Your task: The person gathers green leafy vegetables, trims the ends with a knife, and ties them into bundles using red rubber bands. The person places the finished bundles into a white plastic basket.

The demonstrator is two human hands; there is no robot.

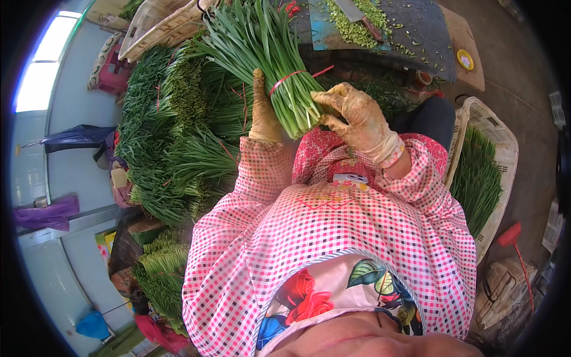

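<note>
A bunch of green garlic chives [267,49] is held up before me, its pale cut ends pointing down toward my lap. A red tie [285,81] circles the stems, with one loose end sticking out to the right. My left hand [263,109], in a soiled, yellowish glove, grips the bunch from its left side; the thumb shows and the other fingers are hidden behind the stems. My right hand [359,118], gloved alike, has its bent fingertips and thumb against the right edge of the stem ends. Whether it pinches a stem cannot be made out.
Tied bunches of greens [151,134] are piled at my left. Ahead, a knife [357,15] lies on chopped green pieces [343,29] on a dark-covered table [428,40]. A plastic crate [508,156] of greens stands at my right. Another crate [156,26] is at upper left.
</note>
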